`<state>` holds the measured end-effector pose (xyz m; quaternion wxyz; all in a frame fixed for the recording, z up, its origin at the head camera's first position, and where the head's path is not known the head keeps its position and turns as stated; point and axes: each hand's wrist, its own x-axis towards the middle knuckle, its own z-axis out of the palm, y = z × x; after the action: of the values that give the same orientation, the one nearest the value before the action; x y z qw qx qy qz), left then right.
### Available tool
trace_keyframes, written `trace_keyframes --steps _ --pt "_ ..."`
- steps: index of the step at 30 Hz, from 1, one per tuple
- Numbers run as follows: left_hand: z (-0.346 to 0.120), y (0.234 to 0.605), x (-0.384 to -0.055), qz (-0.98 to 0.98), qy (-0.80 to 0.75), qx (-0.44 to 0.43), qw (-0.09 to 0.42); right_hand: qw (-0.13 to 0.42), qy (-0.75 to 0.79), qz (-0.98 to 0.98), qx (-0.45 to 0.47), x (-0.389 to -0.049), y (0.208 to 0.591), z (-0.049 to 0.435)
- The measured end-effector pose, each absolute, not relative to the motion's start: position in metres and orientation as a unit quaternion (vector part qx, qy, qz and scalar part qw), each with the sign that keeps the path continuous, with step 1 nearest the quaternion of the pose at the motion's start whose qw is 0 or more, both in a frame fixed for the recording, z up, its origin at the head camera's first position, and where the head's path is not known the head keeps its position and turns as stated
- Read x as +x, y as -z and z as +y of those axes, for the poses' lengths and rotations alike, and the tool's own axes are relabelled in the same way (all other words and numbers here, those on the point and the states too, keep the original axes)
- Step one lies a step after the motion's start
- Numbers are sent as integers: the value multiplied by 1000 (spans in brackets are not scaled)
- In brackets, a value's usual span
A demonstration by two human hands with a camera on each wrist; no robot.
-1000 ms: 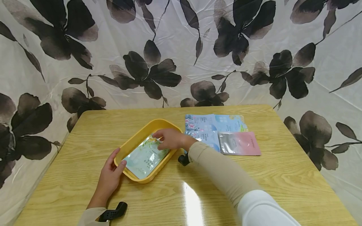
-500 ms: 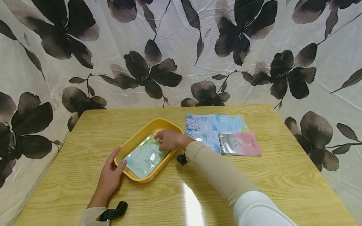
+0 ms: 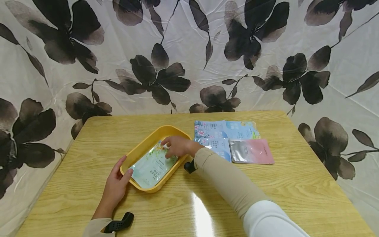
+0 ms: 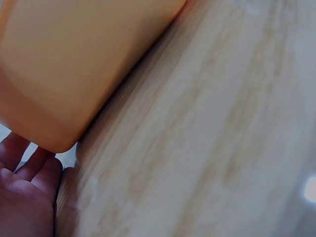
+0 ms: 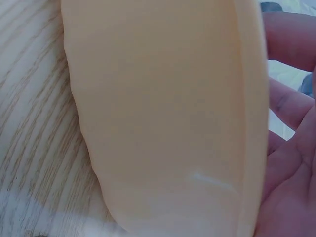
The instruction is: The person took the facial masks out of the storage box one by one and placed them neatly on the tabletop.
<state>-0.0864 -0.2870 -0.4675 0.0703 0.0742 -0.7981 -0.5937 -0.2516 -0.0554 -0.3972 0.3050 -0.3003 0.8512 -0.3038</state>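
Observation:
A yellow plastic tray (image 3: 161, 187) sits at an angle on the table, left of the middle. My left hand (image 3: 116, 186) grips its near left corner, thumb over the rim and fingers along the outside. In the left wrist view those fingers (image 4: 37, 163) lie against the tray's outer wall. Inside the tray is a pale green face mask sachet (image 3: 152, 168) with a leafy print. Over its far right end my right hand (image 3: 179, 146) reaches in across the rim, thumb and forefinger apart. In the right wrist view the tray wall hides its fingertips.
Right of the tray lie several blue face mask sachets (image 3: 217, 144) in a block, beside a silver and pink sachet (image 3: 254, 151). A floral sheet (image 3: 183, 29) hangs behind the wooden table (image 3: 237, 204).
My right sleeve has shifted slightly left, and the bright glare on the green sachet has faded. My left hand stays at the tray's corner.

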Motion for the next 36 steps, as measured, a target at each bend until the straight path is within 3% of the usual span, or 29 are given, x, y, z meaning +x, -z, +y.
trace_keyframes --steps 36 --pt "-287 470 -88 -810 577 81 70 308 350 808 -360 -237 394 -64"
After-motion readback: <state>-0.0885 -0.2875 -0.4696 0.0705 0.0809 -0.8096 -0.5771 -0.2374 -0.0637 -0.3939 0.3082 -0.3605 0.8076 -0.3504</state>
